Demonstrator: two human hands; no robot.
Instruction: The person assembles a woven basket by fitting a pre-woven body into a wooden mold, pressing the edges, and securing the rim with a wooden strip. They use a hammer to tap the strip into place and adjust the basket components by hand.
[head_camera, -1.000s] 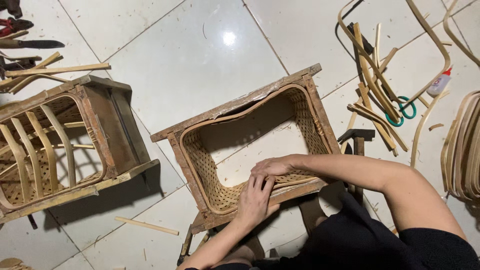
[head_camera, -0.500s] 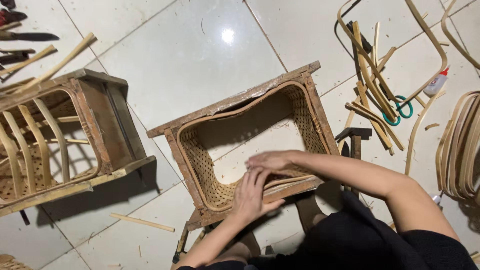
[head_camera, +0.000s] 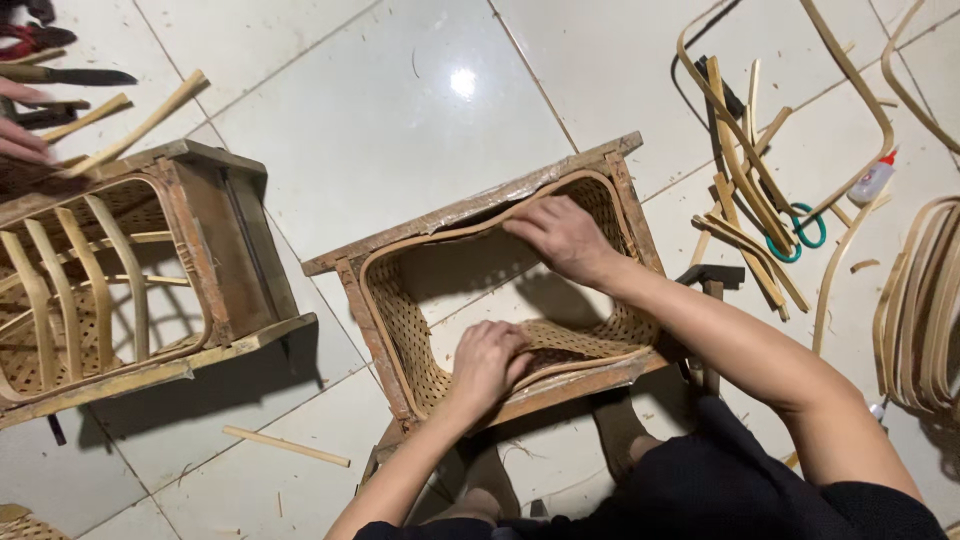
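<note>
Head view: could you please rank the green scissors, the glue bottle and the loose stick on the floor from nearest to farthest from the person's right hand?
From the right hand:
1. Green scissors, to its right among the cane strips.
2. Glue bottle, farther right, beyond the scissors.
3. Loose stick, down to the left, past the frame's near corner.

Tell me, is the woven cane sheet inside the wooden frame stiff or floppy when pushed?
Probably springy: the woven cane sheet curves around the wooden frame corners unbroken. It likely yields, bulging beside the left hand. Open weave suggests lightness.
</note>
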